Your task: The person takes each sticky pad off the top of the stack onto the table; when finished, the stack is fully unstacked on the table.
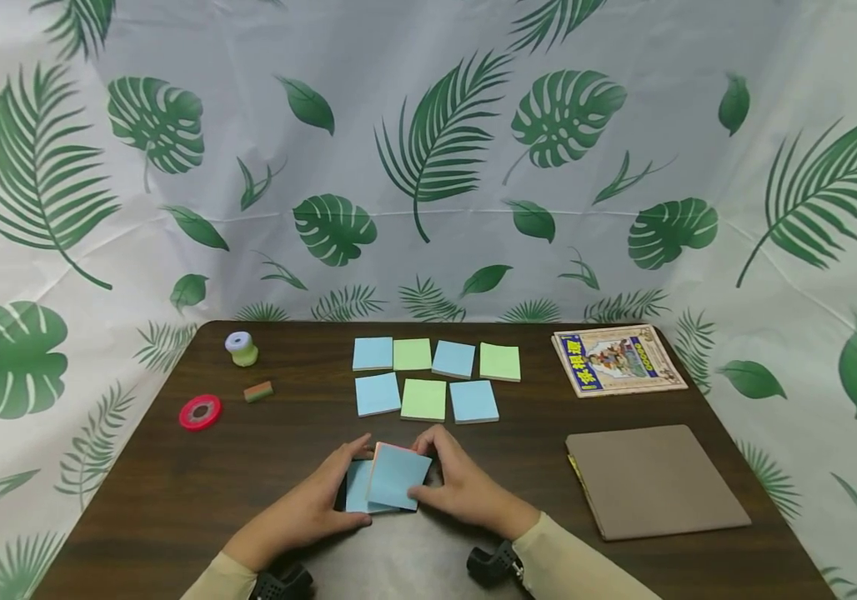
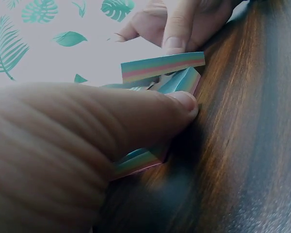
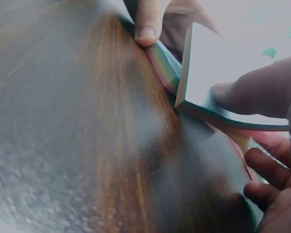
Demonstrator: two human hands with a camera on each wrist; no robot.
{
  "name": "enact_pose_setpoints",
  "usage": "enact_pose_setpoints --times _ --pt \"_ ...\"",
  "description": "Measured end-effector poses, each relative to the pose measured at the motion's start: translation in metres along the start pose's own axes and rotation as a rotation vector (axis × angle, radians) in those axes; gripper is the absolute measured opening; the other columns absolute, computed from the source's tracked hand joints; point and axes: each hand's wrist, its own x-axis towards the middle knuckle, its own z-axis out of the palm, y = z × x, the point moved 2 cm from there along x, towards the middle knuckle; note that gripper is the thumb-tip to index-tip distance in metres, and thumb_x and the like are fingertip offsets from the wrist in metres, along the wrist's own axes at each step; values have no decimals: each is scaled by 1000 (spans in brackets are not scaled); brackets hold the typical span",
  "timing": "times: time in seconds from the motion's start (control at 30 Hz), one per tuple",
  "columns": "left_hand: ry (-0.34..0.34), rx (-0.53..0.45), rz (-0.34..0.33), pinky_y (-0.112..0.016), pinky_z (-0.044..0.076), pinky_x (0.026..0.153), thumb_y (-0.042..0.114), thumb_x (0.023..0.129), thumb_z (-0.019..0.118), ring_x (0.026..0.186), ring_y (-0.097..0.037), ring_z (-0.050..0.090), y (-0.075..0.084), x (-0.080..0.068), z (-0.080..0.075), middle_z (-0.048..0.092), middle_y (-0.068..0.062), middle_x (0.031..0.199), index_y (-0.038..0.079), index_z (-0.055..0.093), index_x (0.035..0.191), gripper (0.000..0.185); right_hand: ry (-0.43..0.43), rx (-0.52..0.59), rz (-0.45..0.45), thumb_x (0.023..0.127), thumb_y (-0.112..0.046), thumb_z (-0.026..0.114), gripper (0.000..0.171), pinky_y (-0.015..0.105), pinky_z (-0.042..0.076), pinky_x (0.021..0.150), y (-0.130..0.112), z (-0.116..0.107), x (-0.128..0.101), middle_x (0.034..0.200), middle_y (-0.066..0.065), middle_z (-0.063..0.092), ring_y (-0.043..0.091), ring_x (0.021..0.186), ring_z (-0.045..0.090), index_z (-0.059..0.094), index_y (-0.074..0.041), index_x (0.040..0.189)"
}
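Note:
My left hand (image 1: 316, 500) grips a blue-topped sticky note pad (image 1: 356, 487) low at the table's near middle, thumb at its near edge and fingers toward its far side. Over that one, overlapping it at a slant, is a second blue-topped sticky note pad (image 1: 398, 477). My right hand (image 1: 466, 487) pinches this upper pad by its right side, thumb (image 3: 237, 97) on top. Seen from the left wrist, the upper pad's edge (image 2: 162, 68) has blue, pink and yellow bands and tilts above the lower one. My left thumb hides much of the lower pad there.
Beyond my hands, blue pads (image 1: 378, 393) and green pads (image 1: 423, 400) stand in two rows. To the left are a red ring-shaped roll (image 1: 200, 412), a small eraser-like block (image 1: 258, 391) and stacked tape rolls (image 1: 242, 348). A comic book (image 1: 619, 360) and a brown folder (image 1: 657, 482) lie right.

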Motion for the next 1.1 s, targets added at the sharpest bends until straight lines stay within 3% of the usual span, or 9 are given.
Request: enact_pose_setpoints --times 0.13,0.23,0.37,0.47,0.6,0.77,0.83,0.93,1.1 --pt "18 17 24 -61 34 126 29 90 92 155 -35 44 0 -2 -1 54 -3 159 6 23 171 109 21 -10 3 94 -20 87 47 28 46 101 -1 1 1 122 -1 59 15 114 58 49 -19 122" --pt "19 5 29 -59 24 131 28 90 92 159 -40 38 -2 -4 -2 54 -5 159 6 25 171 108 19 26 17 95 -18 86 45 28 47 104 -3 2 2 128 5 64 20 120 63 49 -18 121" --pt "30 0 46 -27 10 133 27 89 93 160 -41 37 -4 -5 -2 56 -6 159 5 27 170 106 45 95 23 99 -15 82 37 29 47 110 -4 0 2 134 9 66 22 128 65 50 -16 117" --pt "45 5 59 -15 5 127 26 88 93 158 -40 40 -3 -6 -1 57 -6 158 4 28 169 106 88 167 16 100 -11 79 32 28 50 98 -4 -3 0 121 8 64 16 111 66 51 -15 116" --pt "43 26 48 -38 19 134 29 88 93 157 -38 42 -1 -6 1 57 -5 158 5 29 169 106 162 218 -45 101 -5 77 28 26 51 80 0 -8 -8 111 9 57 9 90 58 55 -11 117" --pt "33 56 27 -64 35 124 28 90 92 155 -37 44 2 -6 3 55 -3 159 6 30 169 103 255 255 -167 104 3 68 23 26 50 63 5 -18 -20 117 21 55 18 78 49 57 2 125" --pt "40 71 18 -63 39 122 29 91 91 154 -35 45 2 -5 3 55 -3 159 7 30 169 101 302 190 -182 104 6 67 24 27 50 65 8 -24 -25 123 21 58 22 81 51 60 1 126" --pt "53 86 18 -55 46 117 30 92 90 145 -28 51 3 -3 5 54 -4 157 9 32 169 99 343 -60 -133 101 5 71 28 33 54 81 12 -32 -31 128 7 65 18 96 58 67 -10 124" --pt "72 91 35 -42 50 110 28 93 89 134 -20 52 0 -1 8 52 -4 155 9 34 169 95 286 -359 21 99 -5 78 30 51 46 109 18 -33 -33 134 -5 69 20 124 56 71 -24 121"
